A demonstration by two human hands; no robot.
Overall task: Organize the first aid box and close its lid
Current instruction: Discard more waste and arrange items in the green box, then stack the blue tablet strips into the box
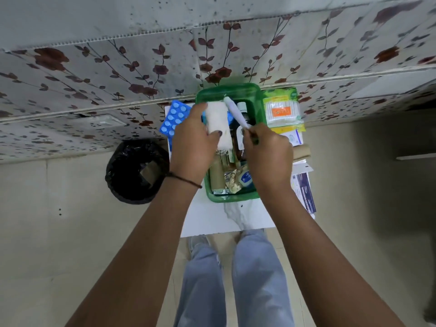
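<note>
A green plastic first aid box [258,100] stands open on a small white table [212,218]. Inside lie brown bottles, a cardboard roll [215,174], foil strips and a small blue-labelled jar [246,178]. My left hand [192,142] holds a white gauze bandage roll [218,121] over the box. My right hand [267,152] grips a white tube [234,112] that points up and away over the box. I cannot see any lid for the box.
Blue pill blister packs [173,119] lie left of the box. A cotton swab pack [283,112], small cartons and leaflets [305,192] lie to its right. A black-lined bin [136,171] stands on the floor at the left. A floral wall is close behind.
</note>
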